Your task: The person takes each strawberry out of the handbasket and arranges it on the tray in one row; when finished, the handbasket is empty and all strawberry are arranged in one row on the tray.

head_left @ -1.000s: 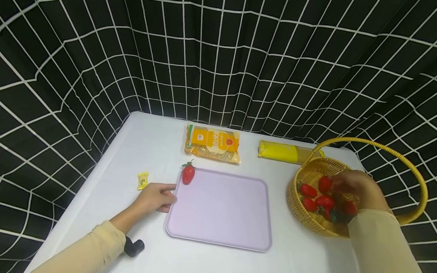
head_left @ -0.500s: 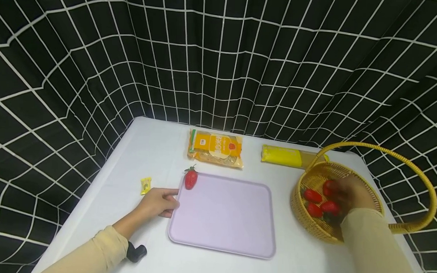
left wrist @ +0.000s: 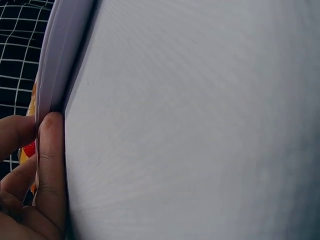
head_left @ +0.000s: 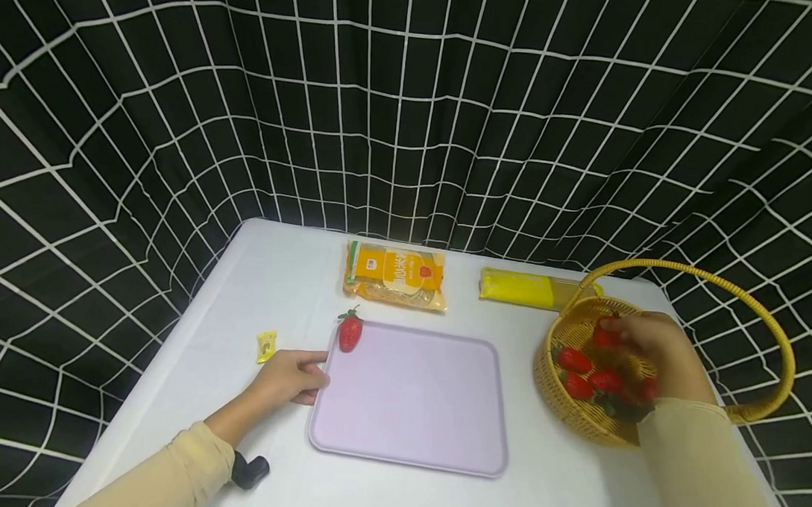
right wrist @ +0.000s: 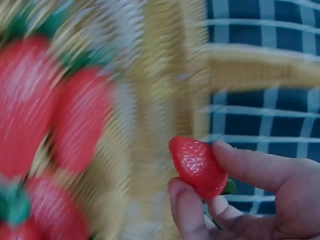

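Note:
At the lilac tray's (head_left: pixel 410 403) left edge, my left hand (head_left: pixel 287 378) pinches the rim, with fingers (left wrist: pixel 51 165) on both faces of it in the left wrist view. A red strawberry (head_left: pixel 350 334) with green leaves lies on the tray's far left corner. Over the wicker basket (head_left: pixel 554 403), my right hand (head_left: pixel 661 350) pinches another strawberry (right wrist: pixel 197 166) between thumb and fingers. Several more strawberries (head_left: pixel 574 359) lie in the basket, some partly covered by the right hand and sleeve.
Behind the tray lies an orange food packet (head_left: pixel 395 275). A yellow packet (head_left: pixel 517 287) lies to its right, behind the basket. A small yellow wrapped piece (head_left: pixel 265 346) is beside the left hand. The basket's tall handle (head_left: pixel 769 318) arches out to the right.
My right hand, blurred among the basket's strawberries earlier, now holds one strawberry higher and clearer of the others. The left hand stays on the tray rim; the whole head view shifts slightly.

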Tool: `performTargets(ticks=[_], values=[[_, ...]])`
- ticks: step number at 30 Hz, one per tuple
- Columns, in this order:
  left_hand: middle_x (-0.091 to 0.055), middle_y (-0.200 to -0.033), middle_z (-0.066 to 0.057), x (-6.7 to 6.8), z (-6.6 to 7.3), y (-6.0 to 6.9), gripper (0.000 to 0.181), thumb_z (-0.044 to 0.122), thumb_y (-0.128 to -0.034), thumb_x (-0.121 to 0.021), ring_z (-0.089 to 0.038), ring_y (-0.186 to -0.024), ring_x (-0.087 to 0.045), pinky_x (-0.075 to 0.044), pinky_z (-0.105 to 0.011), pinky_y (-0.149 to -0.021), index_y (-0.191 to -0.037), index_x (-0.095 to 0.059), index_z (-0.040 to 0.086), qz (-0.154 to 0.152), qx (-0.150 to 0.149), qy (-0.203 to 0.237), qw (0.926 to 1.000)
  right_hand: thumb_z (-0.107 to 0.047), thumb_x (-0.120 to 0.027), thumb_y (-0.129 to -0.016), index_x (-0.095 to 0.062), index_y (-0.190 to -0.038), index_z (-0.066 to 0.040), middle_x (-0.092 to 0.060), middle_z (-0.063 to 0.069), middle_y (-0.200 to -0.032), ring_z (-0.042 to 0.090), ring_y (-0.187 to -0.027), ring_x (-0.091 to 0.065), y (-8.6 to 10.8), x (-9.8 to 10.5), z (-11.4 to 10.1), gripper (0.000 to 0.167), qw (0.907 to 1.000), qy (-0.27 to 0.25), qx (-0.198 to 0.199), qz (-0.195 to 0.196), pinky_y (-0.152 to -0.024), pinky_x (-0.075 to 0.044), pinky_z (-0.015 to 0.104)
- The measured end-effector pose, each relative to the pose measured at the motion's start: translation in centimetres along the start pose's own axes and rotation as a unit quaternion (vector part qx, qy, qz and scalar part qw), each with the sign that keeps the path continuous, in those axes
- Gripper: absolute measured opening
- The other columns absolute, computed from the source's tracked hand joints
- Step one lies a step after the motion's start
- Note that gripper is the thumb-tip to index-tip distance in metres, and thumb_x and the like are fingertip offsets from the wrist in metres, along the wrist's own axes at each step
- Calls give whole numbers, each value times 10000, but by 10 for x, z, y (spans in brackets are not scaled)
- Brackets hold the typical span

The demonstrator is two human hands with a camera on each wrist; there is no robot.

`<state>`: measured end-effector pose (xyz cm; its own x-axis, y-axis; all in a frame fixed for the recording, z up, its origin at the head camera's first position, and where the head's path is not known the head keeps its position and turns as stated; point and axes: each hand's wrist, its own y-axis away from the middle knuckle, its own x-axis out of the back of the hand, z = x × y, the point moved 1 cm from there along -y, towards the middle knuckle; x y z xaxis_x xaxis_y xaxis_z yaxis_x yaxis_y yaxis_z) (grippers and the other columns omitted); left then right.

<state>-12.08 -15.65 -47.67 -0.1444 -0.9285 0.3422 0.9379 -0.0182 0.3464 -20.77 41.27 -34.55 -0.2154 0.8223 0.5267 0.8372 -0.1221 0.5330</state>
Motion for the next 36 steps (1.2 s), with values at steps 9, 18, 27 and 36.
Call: performTargets(ticks=[9,18,27,36], values=[[-647,-847,-72,-1,-1,1,517,13,-797,-741,-187,-652,-676,-617,-307,-590,-1299,-617,14,-25,4,-56,10000,-403,-683,-911,-428,-1350,51,-642,82,-1099,238,-965,-636,50,-61,-40,681,9895,-81,1377,-435,-857,-564,295],[-648,-834,-64,-7,-4,5,517,11,-793,-744,-179,-646,-673,-617,-304,-586,-1294,-617,3,-3,-5,-79,10000,-212,-791,-831,-559,-1181,47,-687,143,-976,240,-844,-676,27,-196,-85,494,9818,-13,1680,-883,-829,-590,370],[-664,-843,-45,-2,-4,8,525,42,-809,-738,-174,-691,-669,-618,-303,-608,-1316,-605,18,76,-43,-122,9999,-186,-844,-760,-635,-990,-7,-644,105,-893,203,-748,-631,4,-307,-118,359,9885,227,1491,-113,-675,-567,303],[-659,-852,-53,-2,3,6,521,29,-809,-735,-179,-683,-674,-618,-308,-605,-1314,-608,17,55,-61,-102,9999,-214,-845,-757,-661,-947,-65,-620,57,-845,222,-768,-574,8,-334,-132,303,9830,530,1660,587,-645,-533,319]])
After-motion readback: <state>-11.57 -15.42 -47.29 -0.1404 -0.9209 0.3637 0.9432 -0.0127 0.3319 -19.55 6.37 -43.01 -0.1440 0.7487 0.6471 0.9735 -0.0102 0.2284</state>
